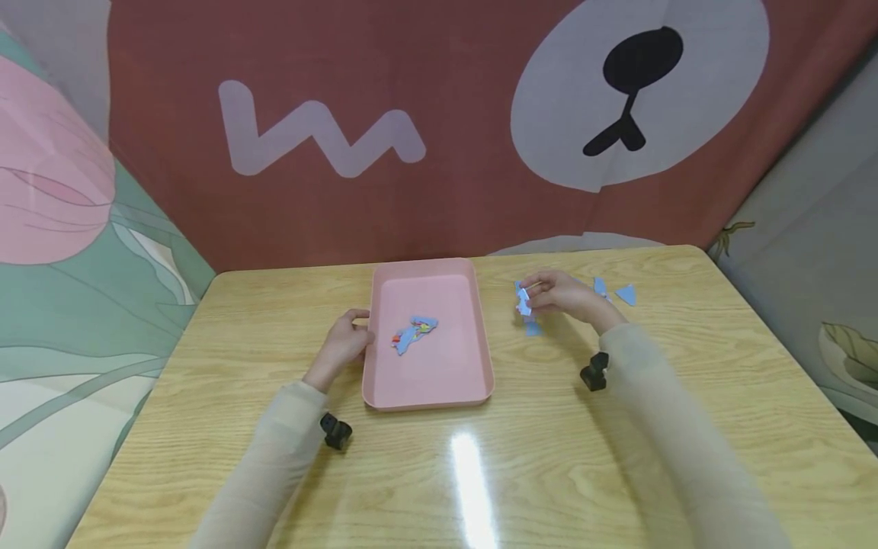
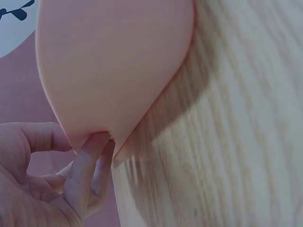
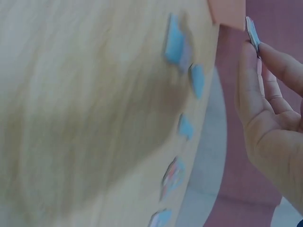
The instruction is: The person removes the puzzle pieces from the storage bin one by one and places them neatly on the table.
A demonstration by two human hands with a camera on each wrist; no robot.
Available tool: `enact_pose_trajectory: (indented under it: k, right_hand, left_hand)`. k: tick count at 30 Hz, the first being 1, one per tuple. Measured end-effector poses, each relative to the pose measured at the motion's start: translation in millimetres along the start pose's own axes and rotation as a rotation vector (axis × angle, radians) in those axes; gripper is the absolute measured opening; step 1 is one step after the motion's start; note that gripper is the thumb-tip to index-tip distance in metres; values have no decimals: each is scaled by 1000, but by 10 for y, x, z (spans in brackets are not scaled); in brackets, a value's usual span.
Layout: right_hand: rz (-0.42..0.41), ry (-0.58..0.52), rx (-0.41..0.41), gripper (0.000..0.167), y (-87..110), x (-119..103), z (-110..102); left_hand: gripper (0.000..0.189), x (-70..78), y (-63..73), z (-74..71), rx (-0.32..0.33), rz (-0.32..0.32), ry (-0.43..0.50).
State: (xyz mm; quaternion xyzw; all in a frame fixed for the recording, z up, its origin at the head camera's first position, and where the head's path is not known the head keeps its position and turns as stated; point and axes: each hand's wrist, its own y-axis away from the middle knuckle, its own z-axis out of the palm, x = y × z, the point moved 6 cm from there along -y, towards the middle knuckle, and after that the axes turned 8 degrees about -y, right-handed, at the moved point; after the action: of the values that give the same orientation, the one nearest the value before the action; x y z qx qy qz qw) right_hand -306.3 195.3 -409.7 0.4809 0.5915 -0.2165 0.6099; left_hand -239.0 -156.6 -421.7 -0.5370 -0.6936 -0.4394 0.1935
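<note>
A shallow pink tray lies on the wooden table, with a small heap of blue cut pieces with red and yellow bits inside it. My left hand grips the tray's left side; the left wrist view shows its fingertips against the outer wall and the thumb at the rim. To the right of the tray, my right hand pinches a small flat blue piece between thumb and fingertips, raised above the tabletop. Under and beside that hand lie other blue pieces, one of them a triangular piece.
The wooden table ends at a brown cloth backdrop close behind the tray. Several loose pieces are strung along the table's far edge in the right wrist view. Patterned cloth hangs at both sides.
</note>
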Motion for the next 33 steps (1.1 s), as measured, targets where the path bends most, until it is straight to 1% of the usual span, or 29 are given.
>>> enact_pose_trajectory:
  k: [3,8,15,20,23,29,33]
  right_hand:
    - [21,-5,9,50,67,93,-74]
    - [33,-10,18,53,146,210,-160]
    - [58,35,7,55,227,304,-227]
    - [65,37,11,53,258,348,-252]
    - [69,20,12,53,268,373,-273]
    - [72,-30,4,53,278,430,-328]
    - [74,-40,0,52,284,452,-341]
  left_hand:
    - [56,0,1,5,2,6,-2]
    - [55,-4,6,8,5,9,-4]
    - [56,4,10,5,0,15,-8]
    - [56,2,13,11,0,15,-10]
    - [55,-2,17,13,6,5,-8]
    - [56,7,17,0,12,11,-15]
    - [56,6,10,-5,11,12,-13]
